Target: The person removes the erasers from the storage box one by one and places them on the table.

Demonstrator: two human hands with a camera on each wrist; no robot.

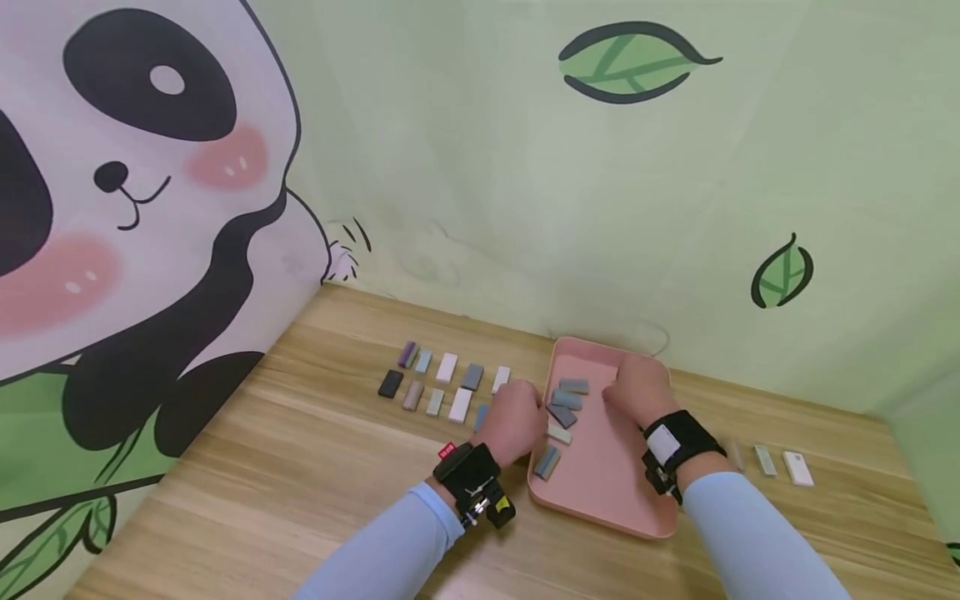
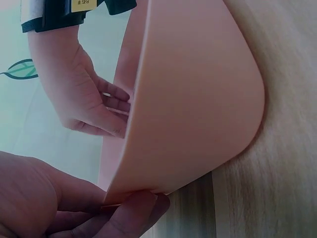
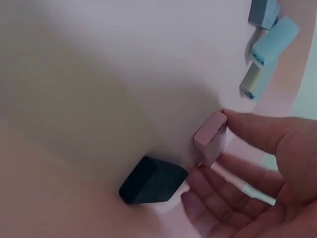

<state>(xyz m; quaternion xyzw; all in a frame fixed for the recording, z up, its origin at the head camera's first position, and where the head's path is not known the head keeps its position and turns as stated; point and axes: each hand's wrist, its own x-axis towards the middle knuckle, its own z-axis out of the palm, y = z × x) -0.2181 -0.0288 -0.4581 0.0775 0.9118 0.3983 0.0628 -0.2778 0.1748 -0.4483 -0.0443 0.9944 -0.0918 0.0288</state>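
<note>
My left hand point(image 1: 513, 423) grips the left edge of a pink tray point(image 1: 611, 475); in the left wrist view its thumb and fingers pinch the tray wall point(image 2: 198, 89) at the rim. Over the tray's far right part, my right hand point(image 1: 641, 390) reaches inside. The right wrist view shows its thumb and fingertips pinching a small mauve block point(image 3: 212, 139) close to the tray floor. Right beside those fingertips lies a black block point(image 3: 153, 181). Several blue, grey and pale blocks point(image 1: 566, 400) lie along the tray's left side.
Left of the tray, small blocks point(image 1: 460, 406) in muted colours lie in two rows on the wooden table point(image 1: 322, 433). A few more, one a white block point(image 1: 798, 468), lie to the right. Behind the table rises a pale green wall point(image 1: 480, 167) with painted leaves and a panda.
</note>
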